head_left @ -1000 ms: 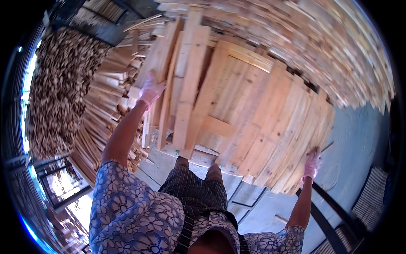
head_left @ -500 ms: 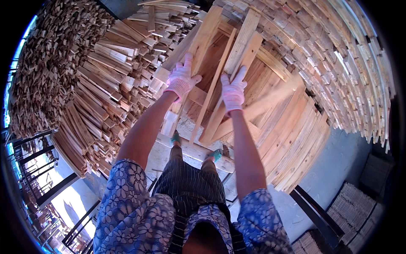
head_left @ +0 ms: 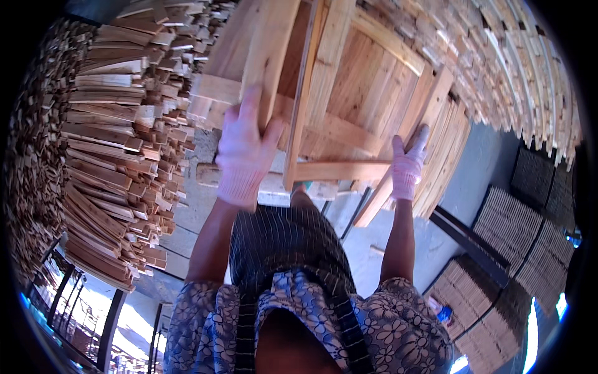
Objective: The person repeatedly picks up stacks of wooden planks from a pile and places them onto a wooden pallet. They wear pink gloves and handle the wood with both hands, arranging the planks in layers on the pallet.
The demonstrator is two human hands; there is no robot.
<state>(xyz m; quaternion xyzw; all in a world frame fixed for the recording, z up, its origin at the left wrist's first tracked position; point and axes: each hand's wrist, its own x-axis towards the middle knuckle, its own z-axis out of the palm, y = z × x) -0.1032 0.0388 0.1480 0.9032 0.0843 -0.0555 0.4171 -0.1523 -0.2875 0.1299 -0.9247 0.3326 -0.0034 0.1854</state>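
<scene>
My left hand (head_left: 243, 153), in a pinkish-white knit glove, is closed around the near part of a long wooden board (head_left: 272, 53), thumb on its right side. My right hand (head_left: 409, 167), gloved alike, grips another wooden board (head_left: 438, 93) that slants from far right toward me. Between my hands, more boards lie across a low stack of planks (head_left: 367, 93). One narrow board (head_left: 303, 100) stands on edge beside my left hand. A crosswise board (head_left: 349, 169) spans toward the board in my right hand. My palms and the boards' undersides are hidden.
On the left rises a large pile of loose wooden slats (head_left: 106, 131). Long stacked boards (head_left: 486, 50) fill the far right. Bundled stacks of thin wood (head_left: 514, 224) stand at the right, beside a dark metal bar (head_left: 470, 246). A wooden beam (head_left: 268, 181) lies near my feet.
My right hand has moved right and nearer, and the board under it now lies farther right. My left hand is also nearer to me. The whole view has shifted and turned.
</scene>
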